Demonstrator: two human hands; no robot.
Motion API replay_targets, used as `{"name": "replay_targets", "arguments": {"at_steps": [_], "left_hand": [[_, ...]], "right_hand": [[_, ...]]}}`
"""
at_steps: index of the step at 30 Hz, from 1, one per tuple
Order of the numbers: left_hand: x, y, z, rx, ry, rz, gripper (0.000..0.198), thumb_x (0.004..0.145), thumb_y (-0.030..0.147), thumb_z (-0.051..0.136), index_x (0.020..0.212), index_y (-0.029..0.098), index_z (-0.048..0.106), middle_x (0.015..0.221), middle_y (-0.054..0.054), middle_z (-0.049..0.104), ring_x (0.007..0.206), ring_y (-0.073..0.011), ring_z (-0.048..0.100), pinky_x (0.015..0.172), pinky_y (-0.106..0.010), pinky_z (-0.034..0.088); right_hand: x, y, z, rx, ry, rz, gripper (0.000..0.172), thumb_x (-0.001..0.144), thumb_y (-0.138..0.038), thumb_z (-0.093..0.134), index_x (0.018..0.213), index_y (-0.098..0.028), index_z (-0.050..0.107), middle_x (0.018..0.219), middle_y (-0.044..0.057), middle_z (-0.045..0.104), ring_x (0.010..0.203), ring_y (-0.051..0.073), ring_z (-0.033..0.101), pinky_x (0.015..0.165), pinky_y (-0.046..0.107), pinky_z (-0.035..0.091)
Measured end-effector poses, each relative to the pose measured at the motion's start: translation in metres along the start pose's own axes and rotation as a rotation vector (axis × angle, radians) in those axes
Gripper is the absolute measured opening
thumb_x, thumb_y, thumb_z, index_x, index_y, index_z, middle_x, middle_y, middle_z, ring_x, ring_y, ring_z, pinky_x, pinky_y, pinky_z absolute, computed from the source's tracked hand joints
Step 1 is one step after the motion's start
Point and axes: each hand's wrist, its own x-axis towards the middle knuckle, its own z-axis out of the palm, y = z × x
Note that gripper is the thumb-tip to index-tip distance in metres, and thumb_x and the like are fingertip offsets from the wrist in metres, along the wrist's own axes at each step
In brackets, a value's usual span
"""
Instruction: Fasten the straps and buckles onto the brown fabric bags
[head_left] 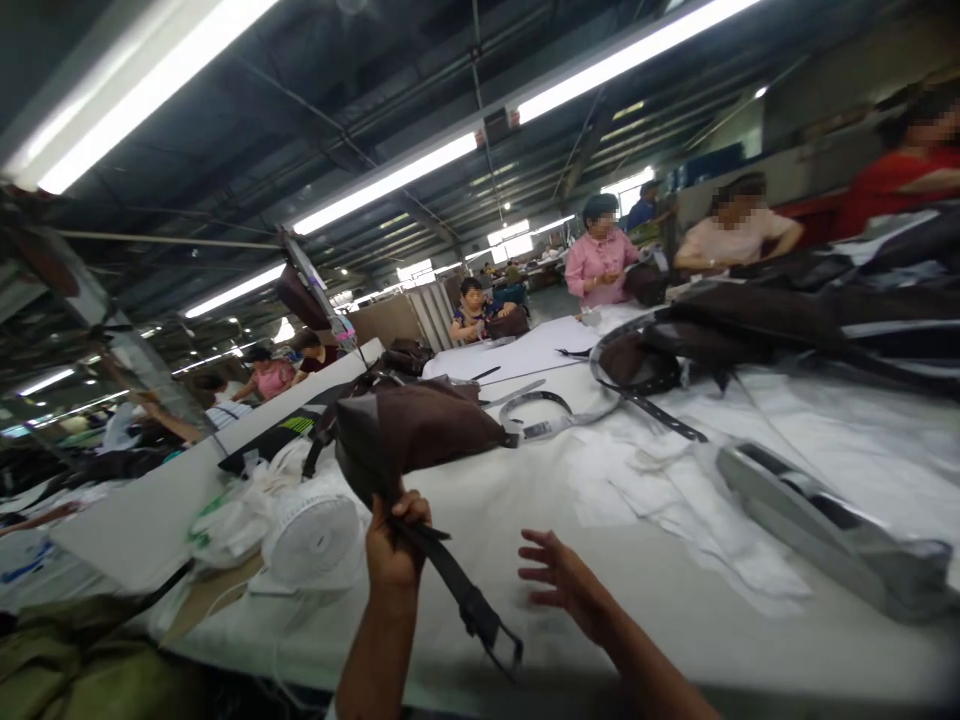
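My left hand [394,545] is closed around the lower edge of a dark brown bag [416,430], lifted over the white table [675,580]. A black strap with a metal buckle [472,600] hangs from that grip down toward the table's near edge. My right hand [559,575] hovers just right of the strap, fingers spread and holding nothing.
A small white fan [311,540] and white plastic bags [229,525] lie at the left. A grey metal tool [832,535] lies at the right, with white paper sheets beside it. More dark bags and loose straps [750,330] are piled farther back. Several people work at tables behind.
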Motion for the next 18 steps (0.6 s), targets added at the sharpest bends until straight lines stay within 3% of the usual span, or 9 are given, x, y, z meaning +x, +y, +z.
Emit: {"name": "replay_targets", "arguments": {"at_steps": [3, 5, 7, 9, 12, 16, 18], "left_hand": [[-0.034, -0.044, -0.073, 0.033, 0.33, -0.134, 0.039, 0.094, 0.034, 0.029, 0.09, 0.013, 0.062, 0.075, -0.008, 0.062, 0.056, -0.0096, 0.054, 0.049, -0.021, 0.044], [-0.052, -0.067, -0.112, 0.101, 0.534, -0.245, 0.04, 0.092, 0.039, 0.033, 0.085, 0.012, 0.061, 0.078, -0.01, 0.063, 0.067, -0.0175, 0.061, 0.057, -0.03, 0.05], [-0.068, -0.08, -0.135, 0.158, 0.633, -0.286, 0.039, 0.089, 0.044, 0.038, 0.08, 0.013, 0.06, 0.077, -0.011, 0.063, 0.075, -0.0238, 0.063, 0.063, -0.038, 0.051], [-0.079, -0.084, -0.142, 0.198, 0.646, -0.261, 0.037, 0.087, 0.047, 0.043, 0.077, 0.015, 0.058, 0.072, -0.008, 0.061, 0.072, -0.0243, 0.062, 0.065, -0.042, 0.051], [-0.091, -0.08, -0.138, 0.267, 0.671, -0.235, 0.03, 0.083, 0.043, 0.052, 0.072, 0.016, 0.054, 0.062, -0.004, 0.056, 0.063, -0.0204, 0.06, 0.064, -0.038, 0.049], [-0.099, -0.073, -0.139, 0.445, 0.732, -0.342, 0.015, 0.079, 0.027, 0.06, 0.074, 0.014, 0.055, 0.066, -0.004, 0.06, 0.065, -0.0185, 0.06, 0.063, -0.031, 0.047], [-0.1, -0.071, -0.147, 0.533, 0.704, -0.359, 0.01, 0.076, 0.021, 0.062, 0.076, 0.013, 0.057, 0.066, -0.004, 0.061, 0.062, -0.0167, 0.06, 0.062, -0.028, 0.046]], "right_hand": [[-0.035, 0.012, 0.008, 0.202, -0.177, 0.133, 0.073, 0.08, -0.074, 0.032, 0.131, -0.023, 0.041, 0.125, 0.016, 0.052, 0.099, 0.029, 0.06, 0.074, 0.043, 0.051], [-0.057, 0.023, 0.007, 0.107, -0.179, 0.216, 0.068, 0.08, -0.067, 0.044, 0.13, -0.022, 0.043, 0.12, 0.016, 0.055, 0.092, 0.027, 0.062, 0.069, 0.039, 0.052], [-0.075, 0.037, 0.005, -0.078, -0.131, 0.272, 0.063, 0.078, -0.055, 0.056, 0.129, -0.02, 0.044, 0.117, 0.015, 0.057, 0.087, 0.024, 0.063, 0.065, 0.034, 0.051], [-0.087, 0.051, 0.006, -0.249, -0.12, 0.253, 0.062, 0.077, -0.047, 0.06, 0.13, -0.018, 0.045, 0.115, 0.014, 0.058, 0.084, 0.023, 0.062, 0.062, 0.032, 0.051], [-0.094, 0.065, 0.01, -0.499, -0.132, 0.09, 0.051, 0.078, -0.038, 0.056, 0.124, -0.017, 0.053, 0.108, 0.012, 0.062, 0.083, 0.023, 0.062, 0.063, 0.033, 0.05], [-0.073, 0.062, 0.019, -0.928, 0.093, -0.237, 0.036, 0.081, -0.028, 0.051, 0.113, -0.016, 0.061, 0.106, 0.011, 0.063, 0.093, 0.024, 0.058, 0.084, 0.037, 0.046], [-0.053, 0.056, 0.029, -1.174, 0.109, -0.361, 0.038, 0.079, -0.025, 0.055, 0.115, -0.014, 0.059, 0.111, 0.013, 0.06, 0.099, 0.025, 0.054, 0.09, 0.037, 0.042]]}}
